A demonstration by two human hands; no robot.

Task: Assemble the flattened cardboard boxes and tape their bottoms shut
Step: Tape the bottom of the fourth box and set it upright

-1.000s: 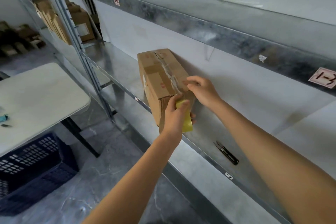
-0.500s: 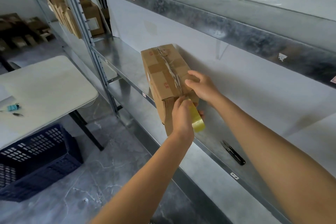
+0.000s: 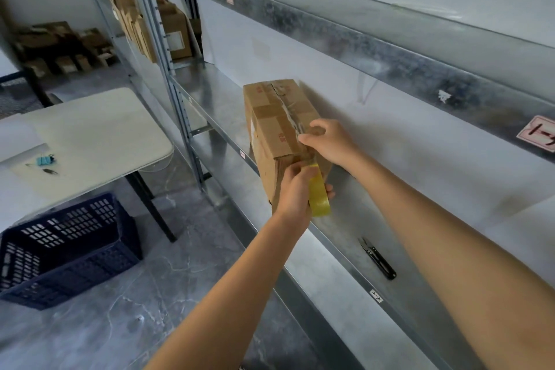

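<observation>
Up on the metal shelf (image 3: 228, 99) sits a brown box (image 3: 279, 129), with clear tape along the seam on its top. The left hand (image 3: 295, 192) grips a yellow roll of tape (image 3: 319, 195) against the near end of the box, fingers wrapped round it. The right hand (image 3: 329, 141) rests on the top near corner, fingers bent and pressing on the taped seam. Black snips (image 3: 377, 258) lie on the shelf nearby. A blue crate (image 3: 66, 249) stands on the floor beside a white tabletop (image 3: 99, 135).

light: even, soft | glare: shelf beam (image 3: 390, 48) sheen (mild) | edges: wide-angle bowing | focus: slightly soft
</observation>
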